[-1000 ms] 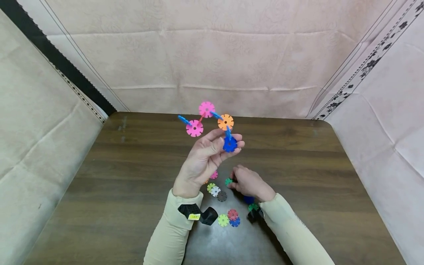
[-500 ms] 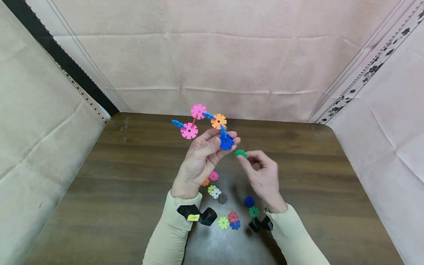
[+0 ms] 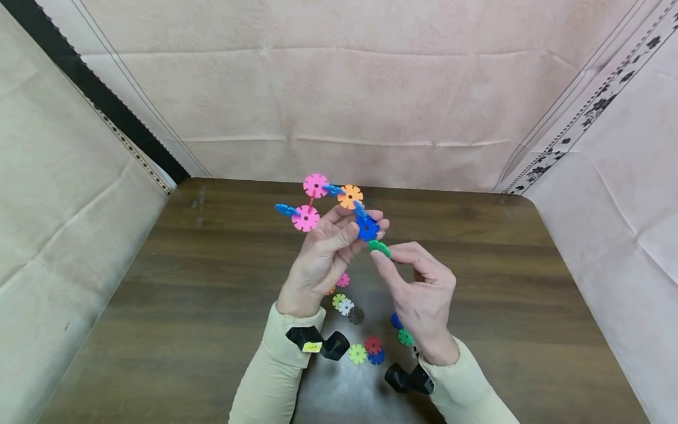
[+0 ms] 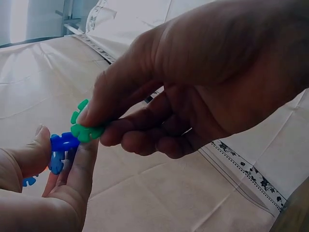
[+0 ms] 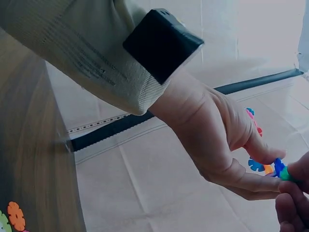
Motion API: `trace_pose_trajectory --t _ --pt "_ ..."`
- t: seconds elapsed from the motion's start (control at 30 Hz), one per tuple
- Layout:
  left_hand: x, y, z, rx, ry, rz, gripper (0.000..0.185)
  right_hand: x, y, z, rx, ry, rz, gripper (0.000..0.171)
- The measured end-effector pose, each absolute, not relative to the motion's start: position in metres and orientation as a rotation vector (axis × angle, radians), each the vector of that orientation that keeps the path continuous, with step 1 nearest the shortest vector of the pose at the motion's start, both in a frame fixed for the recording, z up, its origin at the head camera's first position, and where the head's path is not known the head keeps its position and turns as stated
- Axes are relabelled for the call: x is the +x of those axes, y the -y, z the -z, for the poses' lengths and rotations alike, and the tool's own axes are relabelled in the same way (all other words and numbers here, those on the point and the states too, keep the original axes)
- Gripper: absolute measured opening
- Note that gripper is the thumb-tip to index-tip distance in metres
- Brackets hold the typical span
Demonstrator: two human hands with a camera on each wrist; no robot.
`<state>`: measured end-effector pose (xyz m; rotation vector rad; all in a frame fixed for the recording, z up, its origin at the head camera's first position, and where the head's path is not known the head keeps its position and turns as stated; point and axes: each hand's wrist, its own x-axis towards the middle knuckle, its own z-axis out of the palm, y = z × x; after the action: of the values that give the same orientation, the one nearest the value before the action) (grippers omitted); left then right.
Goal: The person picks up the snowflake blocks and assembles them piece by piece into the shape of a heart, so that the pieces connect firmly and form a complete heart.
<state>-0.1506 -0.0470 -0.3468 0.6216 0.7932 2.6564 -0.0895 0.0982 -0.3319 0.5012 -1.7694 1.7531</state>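
Note:
My left hand (image 3: pixel 324 253) holds up a chain of snowflake discs (image 3: pixel 331 206) above the table: two pink, one orange, and light blue links, ending in a dark blue disc (image 3: pixel 367 228) gripped between thumb and fingers. My right hand (image 3: pixel 418 282) pinches a green disc (image 3: pixel 379 247) and brings its edge against the dark blue disc (image 4: pixel 63 143). The left wrist view shows the green disc (image 4: pixel 83 129) touching the blue one. In the right wrist view the green disc (image 5: pixel 286 174) meets the blue disc (image 5: pixel 278 166) at my fingertips.
Loose discs lie on the dark wooden table (image 3: pixel 159 282) below my hands: pink (image 3: pixel 343 280), yellow-green (image 3: pixel 337 300), white (image 3: pixel 345 307), dark grey (image 3: pixel 356 315), red (image 3: pixel 373 344), lime (image 3: pixel 357 353), green (image 3: pixel 405 337). Cloth walls (image 3: pixel 339 106) close in three sides.
My right hand picked a green disc off the table, rose with it, and has moved left until the disc touches the dark blue one. The left hand lowered the chain slightly.

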Motion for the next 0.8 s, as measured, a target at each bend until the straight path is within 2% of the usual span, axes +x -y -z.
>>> trace_pose_trajectory --t 0.4,0.8 --pt "-0.15 0.045 0.348 0.593 -0.78 -2.661 0.036 -0.089 -0.093 0.328 0.534 1.693 -1.553 0.019" --pt "-0.149 0.038 0.348 0.629 -0.836 -2.657 0.039 -0.086 -0.092 0.32 0.504 1.734 -1.415 0.017"
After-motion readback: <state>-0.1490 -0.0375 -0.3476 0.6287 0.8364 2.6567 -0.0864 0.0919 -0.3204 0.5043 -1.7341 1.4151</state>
